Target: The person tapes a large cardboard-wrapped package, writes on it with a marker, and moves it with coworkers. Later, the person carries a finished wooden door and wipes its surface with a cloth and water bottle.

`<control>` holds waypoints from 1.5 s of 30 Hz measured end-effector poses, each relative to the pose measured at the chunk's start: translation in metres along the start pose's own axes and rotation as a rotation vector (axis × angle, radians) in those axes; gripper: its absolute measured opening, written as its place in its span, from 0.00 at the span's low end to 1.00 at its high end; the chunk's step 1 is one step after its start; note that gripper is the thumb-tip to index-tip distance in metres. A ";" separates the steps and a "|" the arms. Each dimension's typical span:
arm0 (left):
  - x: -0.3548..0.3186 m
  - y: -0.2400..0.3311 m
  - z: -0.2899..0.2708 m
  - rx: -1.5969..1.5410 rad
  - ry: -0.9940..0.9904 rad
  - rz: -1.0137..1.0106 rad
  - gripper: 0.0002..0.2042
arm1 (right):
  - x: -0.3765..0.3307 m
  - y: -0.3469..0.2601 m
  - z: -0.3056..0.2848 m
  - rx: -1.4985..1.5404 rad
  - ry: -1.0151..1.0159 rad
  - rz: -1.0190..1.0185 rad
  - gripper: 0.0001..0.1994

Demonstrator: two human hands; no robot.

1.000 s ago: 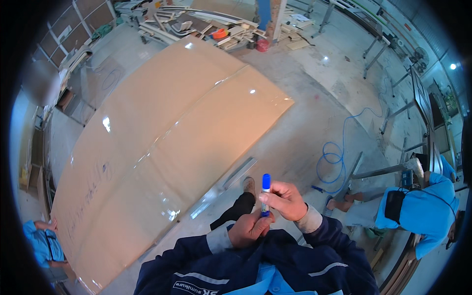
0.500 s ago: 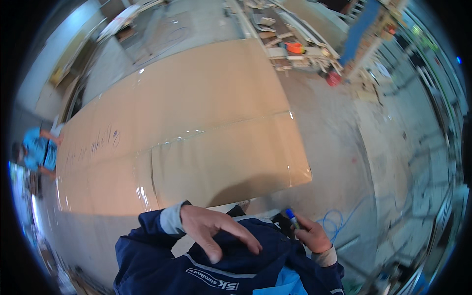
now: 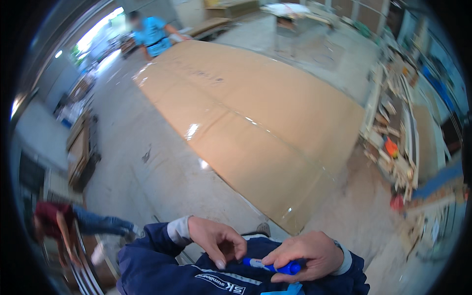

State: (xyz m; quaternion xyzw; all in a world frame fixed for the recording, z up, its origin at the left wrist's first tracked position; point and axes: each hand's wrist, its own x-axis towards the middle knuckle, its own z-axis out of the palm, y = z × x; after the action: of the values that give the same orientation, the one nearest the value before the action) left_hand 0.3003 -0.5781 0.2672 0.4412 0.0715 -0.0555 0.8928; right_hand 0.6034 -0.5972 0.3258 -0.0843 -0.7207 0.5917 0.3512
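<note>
My right hand [image 3: 312,251] grips a blue and white marker pen [image 3: 257,264] between thumb and fingers, its blue end sticking out toward the right. Close by on the left, my left hand [image 3: 212,238] is loosely curled beside the pen's other end. A gap shows between its thumb and fingertips, and I see nothing held there. Both hands are in front of my dark blue jacket [image 3: 162,255]. Beyond them lies a large flat cardboard-wrapped panel [image 3: 275,132], with clear tape along its seams and handwriting near its far end.
A person in a blue shirt [image 3: 151,35] stands at the panel's far left end, a hand at its edge. At lower left, another person in dark red [image 3: 51,216] bends over long boards. Scrap wood [image 3: 393,142] is heaped on the right, near a red bucket [image 3: 397,202].
My view has swung left, so the panel runs diagonally and the second person appears. My hands have come together, the right bringing the marker pen beside the left, whose fingers have curled.
</note>
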 end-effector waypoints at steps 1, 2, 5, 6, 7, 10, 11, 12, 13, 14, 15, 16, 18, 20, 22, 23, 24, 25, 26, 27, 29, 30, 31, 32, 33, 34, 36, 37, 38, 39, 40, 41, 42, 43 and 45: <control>0.002 -0.011 0.009 0.006 0.079 -0.010 0.17 | 0.011 0.000 -0.001 0.051 -0.014 0.005 0.13; 0.005 -0.019 0.014 -0.003 0.142 0.030 0.16 | 0.021 -0.001 -0.002 0.091 -0.035 0.018 0.13; 0.013 -0.038 0.028 -0.018 0.260 0.116 0.12 | 0.043 0.004 -0.012 0.103 -0.232 0.084 0.15; 0.016 -0.043 0.032 -0.054 0.294 0.118 0.11 | 0.049 0.007 -0.013 0.091 -0.291 0.129 0.15; 0.020 -0.047 0.037 -0.097 0.321 0.140 0.11 | 0.052 0.010 -0.015 0.080 -0.345 0.175 0.16; 0.035 -0.058 0.060 0.034 0.503 0.145 0.06 | 0.058 0.022 -0.015 0.277 -0.438 0.047 0.18; 0.042 -0.060 0.067 0.082 0.545 0.106 0.06 | 0.056 0.025 -0.015 0.323 -0.476 -0.017 0.18; 0.053 -0.062 0.076 0.106 0.636 0.184 0.06 | 0.052 0.028 -0.017 0.363 -0.509 -0.069 0.19; 0.063 -0.061 0.083 0.120 0.705 0.205 0.06 | 0.048 0.031 -0.021 0.388 -0.577 -0.101 0.19; 0.076 -0.061 0.089 0.127 0.737 0.215 0.07 | 0.041 0.032 -0.026 0.417 -0.626 -0.119 0.19; 0.094 -0.060 0.091 0.128 0.764 0.229 0.08 | 0.031 0.033 -0.034 0.446 -0.675 -0.128 0.19; 0.115 -0.059 0.099 0.108 0.882 0.358 0.10 | 0.018 0.030 -0.044 0.476 -0.721 -0.066 0.17; 0.154 -0.051 0.112 -0.023 1.022 0.359 0.10 | -0.004 0.025 -0.067 0.405 -0.866 0.022 0.15; 0.181 -0.044 0.119 -0.041 1.095 0.259 0.11 | -0.027 0.021 -0.089 0.376 -1.016 0.083 0.13; 0.207 -0.037 0.119 -0.070 1.091 0.220 0.12 | -0.047 0.016 -0.104 0.249 -1.037 -0.077 0.12; 0.218 -0.035 0.121 -0.083 1.092 0.173 0.12 | -0.055 0.014 -0.111 0.206 -1.029 -0.165 0.12; 0.229 -0.033 0.125 -0.111 1.101 0.245 0.12 | -0.061 0.013 -0.118 0.154 -1.013 -0.183 0.12; 0.238 -0.033 0.129 -0.135 1.113 0.289 0.11 | -0.065 0.011 -0.124 0.102 -0.997 -0.200 0.11; 0.244 -0.035 0.133 -0.154 1.120 0.330 0.11 | -0.068 0.009 -0.129 0.024 -1.033 -0.178 0.11; 0.250 -0.040 0.135 -0.217 1.155 0.368 0.12 | -0.070 0.006 -0.133 0.055 -1.021 -0.145 0.12; 0.258 -0.058 0.136 -0.330 1.210 0.436 0.12 | -0.074 0.005 -0.138 0.059 -1.084 0.004 0.14; 0.260 -0.072 0.127 -0.245 1.419 0.399 0.20 | -0.076 0.007 -0.139 0.122 -1.083 0.047 0.14; 0.263 -0.089 0.113 -0.332 1.577 0.533 0.23 | -0.079 0.013 -0.140 0.208 -1.064 0.128 0.13; 0.265 -0.109 0.097 -0.411 1.700 0.666 0.26 | -0.083 0.023 -0.143 0.310 -0.996 0.202 0.13; 0.266 -0.130 0.078 -0.486 1.793 0.804 0.29 | -0.090 0.036 -0.148 0.456 -0.877 0.208 0.13; 0.268 -0.153 0.055 -0.486 1.998 0.671 0.38 | -0.096 0.054 -0.149 0.473 -0.660 0.258 0.11; 0.288 -0.199 0.013 -0.784 2.102 0.558 0.41 | -0.118 0.102 -0.169 0.539 -0.200 0.486 0.10; 0.297 -0.217 -0.008 -0.968 2.191 0.452 0.42 | -0.133 0.132 -0.189 0.599 0.010 0.691 0.10; 0.309 -0.231 -0.024 -1.036 2.076 0.576 0.42 | -0.150 0.161 -0.210 0.571 0.270 0.779 0.11; 0.321 -0.242 -0.037 -0.960 1.989 0.596 0.41 | -0.166 0.190 -0.233 0.549 0.494 0.819 0.12; 0.330 -0.246 -0.052 -0.889 1.910 0.632 0.40 | -0.184 0.217 -0.257 0.472 0.715 0.821 0.14; 0.332 -0.249 -0.060 -0.822 1.831 0.677 0.40 | -0.199 0.237 -0.272 0.381 0.927 0.813 0.16; 0.338 -0.246 -0.070 -0.777 1.797 0.720 0.39 | -0.214 0.259 -0.296 0.253 1.055 0.846 0.18; 0.341 -0.242 -0.078 -0.764 1.778 0.720 0.38 | -0.226 0.277 -0.320 0.136 1.180 0.901 0.20; 0.338 -0.229 -0.089 -0.762 1.793 0.714 0.36 | -0.240 0.302 -0.358 0.093 1.249 1.060 0.31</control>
State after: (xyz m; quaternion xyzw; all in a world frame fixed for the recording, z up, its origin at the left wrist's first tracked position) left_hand 0.5887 -0.6582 -0.0249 0.0043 0.5875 0.5872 0.5568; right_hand 0.9096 -0.3555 -0.0284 -0.7129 -0.2314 0.5524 0.3648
